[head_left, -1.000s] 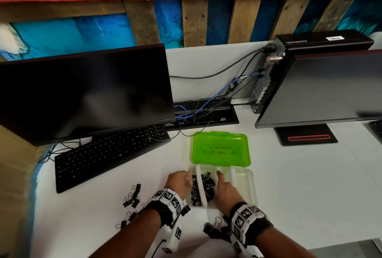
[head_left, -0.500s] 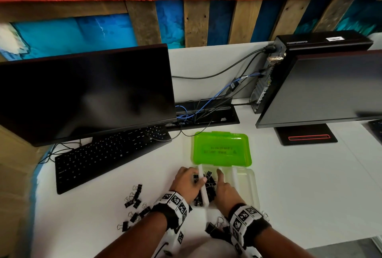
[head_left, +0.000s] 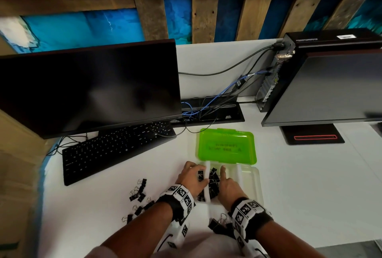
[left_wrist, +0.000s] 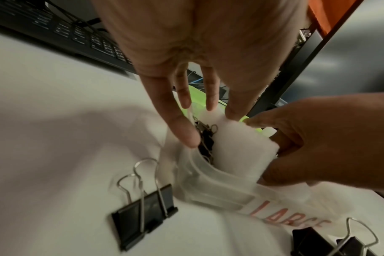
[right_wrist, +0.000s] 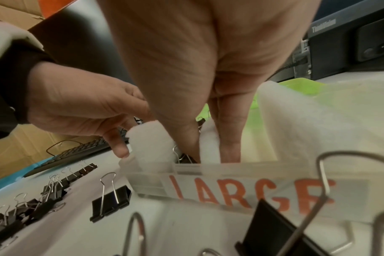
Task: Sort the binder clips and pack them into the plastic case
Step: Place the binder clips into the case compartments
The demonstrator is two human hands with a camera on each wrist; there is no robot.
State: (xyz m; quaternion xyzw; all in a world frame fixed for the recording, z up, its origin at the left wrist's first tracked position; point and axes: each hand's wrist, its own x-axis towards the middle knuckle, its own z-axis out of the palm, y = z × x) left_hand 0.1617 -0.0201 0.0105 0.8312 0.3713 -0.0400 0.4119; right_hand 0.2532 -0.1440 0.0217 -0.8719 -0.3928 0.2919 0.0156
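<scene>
The clear plastic case (head_left: 257,183) lies open with its green lid (head_left: 226,148) folded back. White foam dividers (left_wrist: 241,147) split it, and small black binder clips (head_left: 213,181) fill the left and middle compartments. My left hand (left_wrist: 208,124) reaches over the left compartment with straight fingers, their tips touching the divider and the case rim. My right hand (right_wrist: 208,147) reaches down into the middle compartment, and its thumb and fingers pinch a piece of white foam. The case's front wall carries a red LARGE label (right_wrist: 252,192).
Small loose clips (head_left: 138,191) lie on the white table left of my left wrist. Large clips (head_left: 219,224) lie in front of the case, one (left_wrist: 143,220) just under my left hand. A keyboard (head_left: 115,150) and two monitors stand behind.
My left hand has moved forward and to the right, from the case's left edge onto the left compartment and its divider. My right hand has stayed in the middle compartment.
</scene>
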